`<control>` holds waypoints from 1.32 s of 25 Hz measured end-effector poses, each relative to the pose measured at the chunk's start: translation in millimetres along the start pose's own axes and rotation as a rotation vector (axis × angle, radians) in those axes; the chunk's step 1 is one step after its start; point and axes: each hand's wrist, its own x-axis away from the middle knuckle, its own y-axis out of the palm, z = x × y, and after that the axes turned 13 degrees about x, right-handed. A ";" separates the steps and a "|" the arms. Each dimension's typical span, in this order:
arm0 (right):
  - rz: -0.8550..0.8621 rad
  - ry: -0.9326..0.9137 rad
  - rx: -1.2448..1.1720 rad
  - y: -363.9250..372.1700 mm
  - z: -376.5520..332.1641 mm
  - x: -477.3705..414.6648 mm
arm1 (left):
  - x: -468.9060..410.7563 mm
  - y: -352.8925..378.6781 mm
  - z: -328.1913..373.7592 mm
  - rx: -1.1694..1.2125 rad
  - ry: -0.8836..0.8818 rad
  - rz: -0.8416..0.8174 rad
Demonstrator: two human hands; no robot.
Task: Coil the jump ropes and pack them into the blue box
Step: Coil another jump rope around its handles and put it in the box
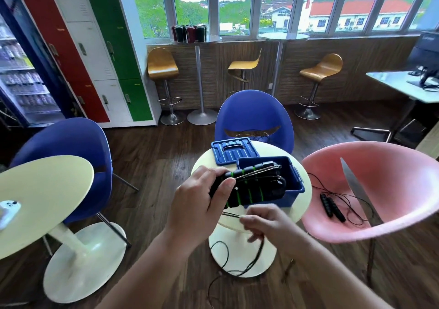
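Head view: left hand (202,197) grips ribbed foam handles (247,187); right hand (266,223) pinches thin cord (254,258).

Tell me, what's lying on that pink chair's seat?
On the pink chair lies a jump rope: two black handles side by side, with thin black cord looping loosely across the seat. The chair's near rim hides the front of the seat.

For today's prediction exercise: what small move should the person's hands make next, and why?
Probably another wrap: the left hand grips the green-banded handles, the right hand pinches the cord, and slack trails to the floor, so coiling looks unfinished.
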 end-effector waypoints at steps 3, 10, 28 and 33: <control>0.073 0.008 0.180 -36.5 -0.8 -1.5 | 7.5 -5.7 -10.1 0.027 0.010 -0.111; 0.032 -0.014 0.797 -103.3 -85.4 -21.2 | 18.7 3.3 -3.4 0.090 0.053 -0.336; 0.297 -0.269 1.094 4.9 -124.6 27.2 | -2.3 4.4 -5.7 -0.076 -0.229 -0.033; 0.192 0.224 -0.268 45.9 -82.9 39.9 | -10.4 -1.7 -12.4 -0.075 -0.171 0.047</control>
